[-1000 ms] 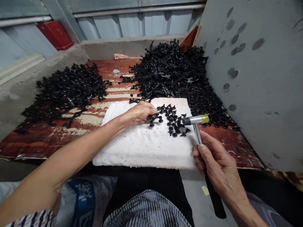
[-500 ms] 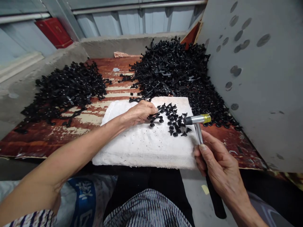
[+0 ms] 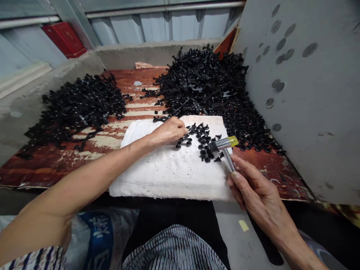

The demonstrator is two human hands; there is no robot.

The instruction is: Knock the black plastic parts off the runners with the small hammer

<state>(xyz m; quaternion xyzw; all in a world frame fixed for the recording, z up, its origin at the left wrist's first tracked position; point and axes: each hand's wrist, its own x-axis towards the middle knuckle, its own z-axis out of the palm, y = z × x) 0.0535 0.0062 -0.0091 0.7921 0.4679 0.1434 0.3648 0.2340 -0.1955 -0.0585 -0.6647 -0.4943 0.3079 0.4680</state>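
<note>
Head view, the only one: the left hand (image 3: 171, 130) is over the far part of the white cloth (image 3: 165, 172), fingers curled and bunched narrow at the left edge of a scatter of small black pegs (image 3: 203, 141). A black link (image 3: 184, 141) lies just below the fingertips; whether the fingers pinch it or another piece cannot be told. The right hand (image 3: 258, 195) is wrapped around the hammer (image 3: 223, 143), thumb along the shaft, black grip running down past the palm. Hammer head sits at the right side of the pegs, black face to the left and slightly lower, yellow face to the right; contact with the pegs is unclear. The pegs lie on the cloth between the two hands, some upturned, some on their sides. Cloth rests on a worn red-brown table (image 3: 33, 172). Beyond it, a large black heap (image 3: 205, 82) stands against a grey panel (image 3: 323, 90); a smaller heap (image 3: 81, 105) lies at left.
</note>
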